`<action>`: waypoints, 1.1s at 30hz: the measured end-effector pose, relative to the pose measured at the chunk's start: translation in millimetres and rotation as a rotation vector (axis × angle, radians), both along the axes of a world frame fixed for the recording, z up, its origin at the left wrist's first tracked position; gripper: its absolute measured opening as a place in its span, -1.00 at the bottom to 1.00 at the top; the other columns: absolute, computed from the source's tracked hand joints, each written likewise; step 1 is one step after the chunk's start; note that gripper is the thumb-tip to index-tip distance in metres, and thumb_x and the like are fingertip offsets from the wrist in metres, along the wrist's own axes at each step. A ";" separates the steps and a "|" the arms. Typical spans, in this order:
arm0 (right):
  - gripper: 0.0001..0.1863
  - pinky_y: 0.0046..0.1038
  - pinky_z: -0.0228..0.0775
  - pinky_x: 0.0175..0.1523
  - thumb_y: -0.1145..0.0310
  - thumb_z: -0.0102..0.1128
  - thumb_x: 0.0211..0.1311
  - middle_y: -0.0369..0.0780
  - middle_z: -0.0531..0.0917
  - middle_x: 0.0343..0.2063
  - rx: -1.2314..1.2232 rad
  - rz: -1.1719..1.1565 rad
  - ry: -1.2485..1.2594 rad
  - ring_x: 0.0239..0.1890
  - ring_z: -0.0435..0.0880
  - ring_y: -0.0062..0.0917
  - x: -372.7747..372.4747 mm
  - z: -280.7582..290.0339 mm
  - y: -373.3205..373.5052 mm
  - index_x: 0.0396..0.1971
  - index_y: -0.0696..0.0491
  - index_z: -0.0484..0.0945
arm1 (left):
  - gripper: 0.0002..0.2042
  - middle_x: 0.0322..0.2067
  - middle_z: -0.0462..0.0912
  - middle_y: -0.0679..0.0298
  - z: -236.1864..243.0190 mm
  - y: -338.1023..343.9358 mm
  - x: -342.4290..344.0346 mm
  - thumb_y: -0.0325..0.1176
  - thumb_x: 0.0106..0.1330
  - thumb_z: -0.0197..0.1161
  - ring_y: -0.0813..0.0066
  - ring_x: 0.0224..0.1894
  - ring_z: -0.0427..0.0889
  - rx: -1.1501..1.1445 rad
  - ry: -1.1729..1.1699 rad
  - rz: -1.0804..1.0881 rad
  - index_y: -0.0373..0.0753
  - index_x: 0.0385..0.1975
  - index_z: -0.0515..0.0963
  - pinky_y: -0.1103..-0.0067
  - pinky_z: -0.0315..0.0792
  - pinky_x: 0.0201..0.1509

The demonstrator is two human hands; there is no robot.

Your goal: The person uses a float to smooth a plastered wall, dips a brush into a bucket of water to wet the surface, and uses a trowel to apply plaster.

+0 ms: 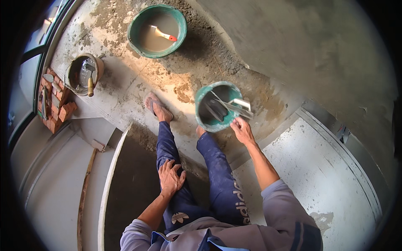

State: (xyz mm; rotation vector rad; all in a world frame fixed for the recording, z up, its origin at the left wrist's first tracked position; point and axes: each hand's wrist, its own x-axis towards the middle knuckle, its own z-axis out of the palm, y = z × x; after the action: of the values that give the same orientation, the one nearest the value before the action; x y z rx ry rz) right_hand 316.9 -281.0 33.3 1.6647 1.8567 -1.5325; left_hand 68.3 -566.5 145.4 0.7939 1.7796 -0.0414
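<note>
My right hand (242,131) is closed on the near right rim of a small green bucket (200,106). A dark tool (215,109) lies inside it, with flat metal tools (243,112) across its right side; their exact kind is unclear. My left hand (171,178) rests on my left leg, near the knee, its fingers spread and holding nothing. My left foot (153,104), in a sandal, is on the dusty floor left of the bucket; my right foot is mostly hidden behind it.
A green tub (135,44) of murky water holds a brush. At left stand a bucket (96,67) with a trowel, a brick pile (56,115) and a long wooden-handled tool (86,188). A grey plastered surface (335,42) fills the upper right. A pale ledge (111,175) borders my left.
</note>
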 end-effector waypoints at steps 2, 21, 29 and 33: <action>-0.70 -0.43 0.39 -0.22 0.23 0.29 0.28 -0.22 0.55 -0.43 -0.032 -0.132 -0.036 -0.39 0.47 -0.52 36.1 -4.9 1.4 -0.24 0.17 0.51 | -0.63 0.25 0.45 0.13 7.8 -0.1 1.2 -0.02 0.19 0.30 0.09 0.45 0.17 0.020 -0.030 -0.055 -0.03 -0.06 0.69 0.07 -0.04 0.49; -0.36 -0.24 0.37 0.29 0.15 0.27 0.14 0.04 0.58 0.08 -0.054 0.158 -0.619 0.17 0.56 -0.14 121.0 -64.8 -6.5 0.20 0.14 0.42 | -0.52 -0.05 0.52 -0.05 124.5 18.1 55.1 0.09 0.47 0.06 -0.06 0.00 0.60 -0.139 -0.823 0.011 -0.11 0.18 0.31 0.18 0.46 0.07; -0.48 -0.24 0.33 0.35 0.16 0.16 0.34 -0.07 0.59 0.17 -0.228 -0.002 -0.321 0.24 0.53 -0.20 56.6 17.6 -23.7 0.24 0.05 0.47 | -0.81 -0.21 0.61 0.14 85.4 12.5 78.3 -0.29 0.48 0.13 0.20 -0.10 0.64 0.036 -1.143 -0.113 -0.14 0.01 0.50 0.39 0.50 0.00; -0.62 -0.30 0.47 0.20 0.22 0.11 0.34 -0.09 0.71 -0.02 -0.139 -0.014 -0.402 0.08 0.65 -0.21 47.5 61.0 3.1 0.05 0.09 0.61 | -0.94 -0.34 0.50 0.54 128.8 38.4 4.4 -0.46 0.49 0.10 0.77 -0.29 0.45 -0.524 -1.886 0.213 -0.20 -0.20 0.52 0.70 0.34 -0.23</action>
State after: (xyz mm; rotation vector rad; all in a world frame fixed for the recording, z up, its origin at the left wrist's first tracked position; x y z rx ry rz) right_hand 364.4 -277.8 94.4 1.7651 1.4996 -1.1887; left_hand 72.8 -528.1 274.2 0.0162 -0.0066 0.2858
